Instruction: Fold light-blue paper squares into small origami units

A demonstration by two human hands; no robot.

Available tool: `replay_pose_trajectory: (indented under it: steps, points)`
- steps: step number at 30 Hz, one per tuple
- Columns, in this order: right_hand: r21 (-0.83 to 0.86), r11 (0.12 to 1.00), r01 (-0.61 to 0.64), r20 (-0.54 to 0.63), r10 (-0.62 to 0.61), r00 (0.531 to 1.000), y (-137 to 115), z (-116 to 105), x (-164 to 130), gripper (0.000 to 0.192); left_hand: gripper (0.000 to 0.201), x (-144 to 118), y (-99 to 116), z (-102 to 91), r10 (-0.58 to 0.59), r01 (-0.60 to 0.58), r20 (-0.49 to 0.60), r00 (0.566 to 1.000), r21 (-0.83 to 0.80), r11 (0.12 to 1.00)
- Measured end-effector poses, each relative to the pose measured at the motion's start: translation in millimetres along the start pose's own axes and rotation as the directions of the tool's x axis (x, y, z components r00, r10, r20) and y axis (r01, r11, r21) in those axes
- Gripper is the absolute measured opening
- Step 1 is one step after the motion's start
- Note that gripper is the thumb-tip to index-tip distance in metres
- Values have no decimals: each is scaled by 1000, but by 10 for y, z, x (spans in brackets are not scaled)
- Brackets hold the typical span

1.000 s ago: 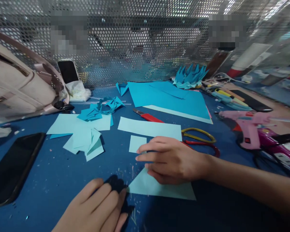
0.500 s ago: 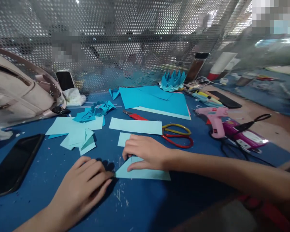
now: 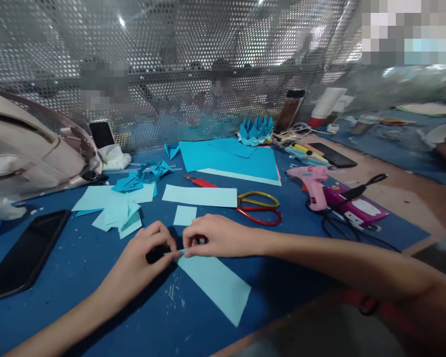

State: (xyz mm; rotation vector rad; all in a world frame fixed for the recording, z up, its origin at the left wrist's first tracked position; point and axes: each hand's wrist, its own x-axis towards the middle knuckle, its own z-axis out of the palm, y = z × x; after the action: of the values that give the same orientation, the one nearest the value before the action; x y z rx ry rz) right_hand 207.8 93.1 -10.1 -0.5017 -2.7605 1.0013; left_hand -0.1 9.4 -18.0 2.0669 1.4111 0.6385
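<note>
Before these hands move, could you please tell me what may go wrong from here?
The pale strip is held only near one end by the left hand and the right hand, so its loose end could swing and pull the paper askew. The small square lies just beyond the right hand and might be brushed aside. The red cutter seems to have its blade out; a careless reach could cut a finger.

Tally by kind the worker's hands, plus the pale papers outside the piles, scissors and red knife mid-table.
Hands (left hand, right hand): 2
Pale papers (near strip, far strip, small square): 3
Scissors: 1
Red knife: 1
Total: 7
</note>
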Motion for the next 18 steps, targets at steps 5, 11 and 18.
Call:
replay_pose_trajectory:
  steps: [5, 11, 18]
  points:
    - [-63, 997, 39, -55, -43, 998, 32, -41, 30, 16, 14, 172, -4, -80, 31, -31, -107, 994, 6, 1000]
    - [22, 1000, -12, -58, 13, 998, 131, -31, 70, 9, 5, 203, -127, -14, -21, 25, -90, 996, 44, 999]
    - [13, 1000, 10, -77, -9, 997, 177, -42, 93, 4, 11, 125, -179, -12, 51, -54, 32, 998, 83, 995]
